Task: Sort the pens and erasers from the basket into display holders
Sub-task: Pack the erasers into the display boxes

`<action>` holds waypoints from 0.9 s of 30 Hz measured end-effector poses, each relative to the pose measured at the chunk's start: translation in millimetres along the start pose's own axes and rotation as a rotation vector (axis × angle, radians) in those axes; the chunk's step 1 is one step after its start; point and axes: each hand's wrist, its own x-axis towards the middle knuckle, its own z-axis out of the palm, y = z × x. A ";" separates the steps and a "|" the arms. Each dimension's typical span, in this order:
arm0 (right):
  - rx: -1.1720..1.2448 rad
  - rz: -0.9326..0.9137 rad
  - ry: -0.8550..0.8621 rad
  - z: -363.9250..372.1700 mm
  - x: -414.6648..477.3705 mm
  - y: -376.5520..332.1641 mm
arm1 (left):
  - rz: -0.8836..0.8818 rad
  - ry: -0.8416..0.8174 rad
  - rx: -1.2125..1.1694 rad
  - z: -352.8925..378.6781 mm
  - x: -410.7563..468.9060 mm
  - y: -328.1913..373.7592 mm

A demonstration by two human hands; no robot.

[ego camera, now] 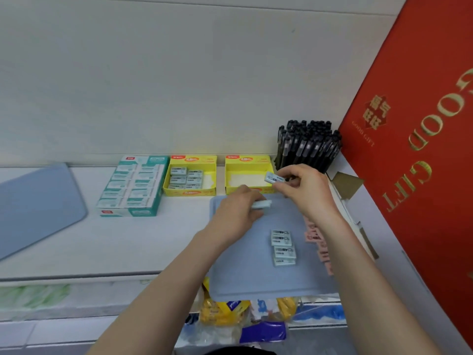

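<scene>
Left hand [238, 208] around half-hidden eraser [262, 204]

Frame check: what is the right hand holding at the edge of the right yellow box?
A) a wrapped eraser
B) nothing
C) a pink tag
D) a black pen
A: the right hand pinches a small wrapped eraser at the edge of the right yellow box, while the black pens stand bunched behind it.
</scene>
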 end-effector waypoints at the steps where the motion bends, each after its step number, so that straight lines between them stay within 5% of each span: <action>1: 0.011 -0.011 0.000 5.2 3.1 -3.5 | -0.009 0.066 -0.011 -10.1 -3.3 -8.7; 11: -0.162 -0.251 -0.205 98.4 39.2 -78.4 | -0.268 0.381 0.053 -115.4 -41.8 -109.3; 19: -0.186 -0.117 -0.216 150.3 64.8 -102.2 | -0.341 0.341 0.024 -136.3 -53.9 -146.2; 27: -0.107 0.085 -0.008 167.4 66.4 -108.9 | -0.313 0.299 0.009 -141.0 -42.5 -155.1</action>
